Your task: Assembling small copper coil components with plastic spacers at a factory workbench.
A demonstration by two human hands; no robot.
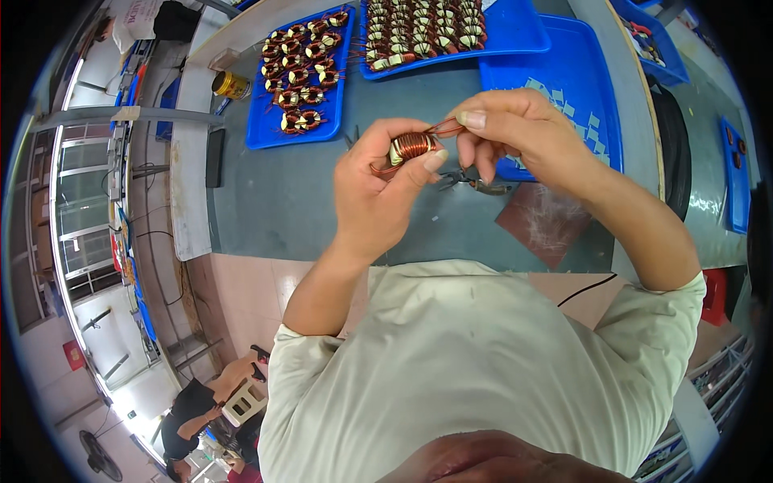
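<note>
Between the thumb and curled fingers of the left hand (372,191) sits a ring-shaped coil wound with copper-coloured wire (411,146), gripped tightly. Just right of it, the right hand (515,133) pinches the coil's loose red-brown wire end (445,126) between thumb and forefinger. Beneath those fingers lie small dark pliers (475,182), partly hidden. Farther off, blue plastic trays (266,133) hold similar coils, too small to make out.

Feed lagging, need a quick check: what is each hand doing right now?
Left hand: closed, holding the copper-wound coil.
Right hand: closed, pinching the coil's copper wire lead.
</note>
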